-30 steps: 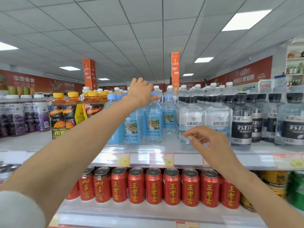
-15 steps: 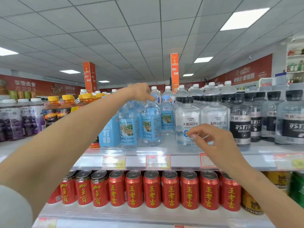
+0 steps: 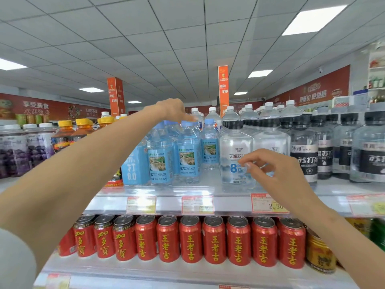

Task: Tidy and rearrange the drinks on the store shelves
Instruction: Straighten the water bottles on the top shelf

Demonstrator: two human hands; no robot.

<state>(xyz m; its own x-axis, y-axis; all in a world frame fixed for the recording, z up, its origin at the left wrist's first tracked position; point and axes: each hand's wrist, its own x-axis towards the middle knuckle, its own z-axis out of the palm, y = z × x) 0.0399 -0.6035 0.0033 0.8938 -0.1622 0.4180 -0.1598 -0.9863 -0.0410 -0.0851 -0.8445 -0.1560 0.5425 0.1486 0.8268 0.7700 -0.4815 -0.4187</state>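
**Head view.** I see two store shelves from the front. The left hand (image 3: 174,110) reaches high over the upper shelf (image 3: 208,189). Its one visible finger lies stretched out on a cap among the blue bottles (image 3: 188,155), and it grips nothing that I can see. The blue bottles stand upright in rows at the middle of the upper shelf, with a blue carton (image 3: 133,163) just beside them on the left.

The right hand (image 3: 277,174) hovers lower, with fingers loosely curled and apart, holding nothing. Its fingertips (image 3: 248,164) are in front of the label of a clear bottle (image 3: 236,142), and I cannot tell whether they touch it. The clear bottle stands at the front edge, just right of the blue bottles.

Right of it are black-label bottles (image 3: 304,159). Far left are orange-capped bottles (image 3: 64,132) and purple bottles (image 3: 12,151). Price tags (image 3: 197,205) line the shelf edge.

On the lower shelf (image 3: 145,274), red cans (image 3: 190,239) stand in a row, with a yellow can (image 3: 319,253) at the right end.
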